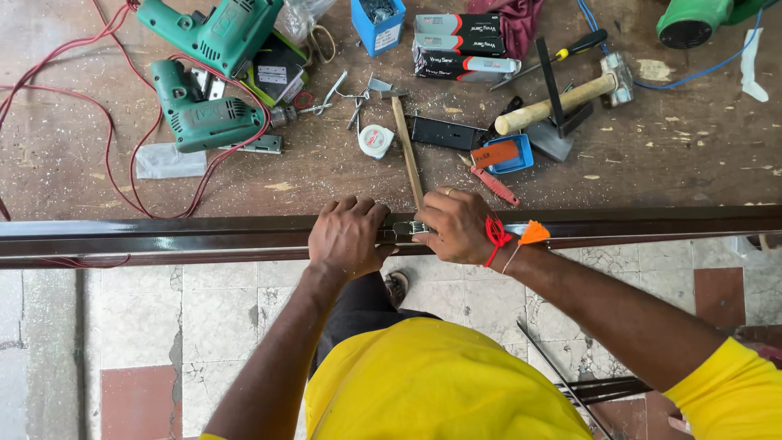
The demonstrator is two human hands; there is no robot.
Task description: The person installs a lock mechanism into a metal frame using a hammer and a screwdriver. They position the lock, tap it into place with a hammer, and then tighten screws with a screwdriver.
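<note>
Scuffed brown wood is forming the desk, and it is carrying a crowd of tools. Along its near edge a long, glossy dark-brown metal bar is lying from side to side, with cracked floor tiles showing below it. The left hand is clenching over the bar, and the right hand is gripping the bar just beside it; between them a small silvery metal fitting is sitting on the bar, touching both hands. A thin wooden stick is running from the desk down to this fitting. Two green drills with red cord are filling the far left, a wooden-handled hammer is lying at the right, and a round tape measure is resting behind the hands. Open desk is remaining at the right.
</note>
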